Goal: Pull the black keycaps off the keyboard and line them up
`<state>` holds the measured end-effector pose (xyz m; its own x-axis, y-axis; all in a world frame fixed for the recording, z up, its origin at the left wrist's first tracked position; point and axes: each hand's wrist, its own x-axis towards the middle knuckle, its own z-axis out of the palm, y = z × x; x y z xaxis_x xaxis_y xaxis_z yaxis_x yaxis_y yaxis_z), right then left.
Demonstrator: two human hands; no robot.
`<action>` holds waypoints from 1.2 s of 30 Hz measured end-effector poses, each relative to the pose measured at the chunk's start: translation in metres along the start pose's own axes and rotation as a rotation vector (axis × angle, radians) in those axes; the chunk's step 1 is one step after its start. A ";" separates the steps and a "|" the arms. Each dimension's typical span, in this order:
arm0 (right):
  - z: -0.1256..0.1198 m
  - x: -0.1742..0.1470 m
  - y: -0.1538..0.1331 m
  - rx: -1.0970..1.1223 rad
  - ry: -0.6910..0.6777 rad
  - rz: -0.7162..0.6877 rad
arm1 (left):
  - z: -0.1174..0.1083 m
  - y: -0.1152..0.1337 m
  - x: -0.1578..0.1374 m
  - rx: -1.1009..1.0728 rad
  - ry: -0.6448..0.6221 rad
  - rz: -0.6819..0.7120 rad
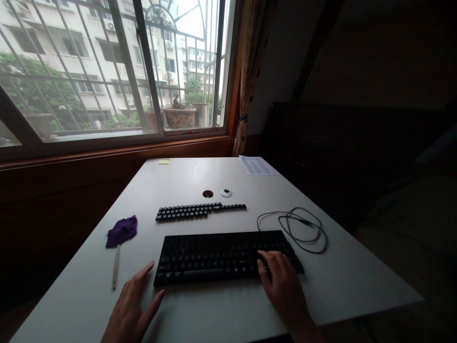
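A black keyboard [210, 275] lies on the white table in front of me. Its lower rows carry keycaps, while the upper part looks darker and its details are hard to make out. My right hand [282, 281] rests over the keyboard's right part, fingers curled and thumb close to the index finger; whatever is between them is hidden. Beside the keyboard's left end, my left hand [132, 305] holds nothing, its thumb and fingers apart. Behind the keyboard, loose black keycaps [185, 211] stand lined up in rows.
A coiled black cable [323, 238] lies behind the keyboard's right end. To the left are a purple cloth [122, 231] and a thin pale stick [116, 267]. Farther back are a round table hole [207, 194], a white ring [226, 193], printed paper [257, 166] and yellow notes [163, 162].
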<state>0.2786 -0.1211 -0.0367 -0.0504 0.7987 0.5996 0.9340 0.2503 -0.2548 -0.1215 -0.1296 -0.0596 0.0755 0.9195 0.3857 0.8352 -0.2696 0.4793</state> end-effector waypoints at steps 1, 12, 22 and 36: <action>-0.001 0.000 -0.001 0.024 0.011 0.009 | 0.001 0.001 0.002 0.000 -0.008 0.005; -0.024 0.005 -0.001 0.359 0.156 0.043 | 0.013 0.009 0.016 0.008 -0.053 0.086; -0.020 0.107 -0.028 0.592 0.028 0.104 | 0.011 0.023 0.022 0.043 -0.043 0.060; 0.037 0.117 -0.020 0.557 -0.088 -0.004 | 0.011 0.028 0.019 0.103 -0.038 0.081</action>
<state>0.2406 -0.0130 0.0104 -0.1053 0.8341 0.5415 0.6076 0.4851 -0.6289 -0.0911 -0.1161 -0.0473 0.1636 0.9068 0.3884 0.8771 -0.3140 0.3636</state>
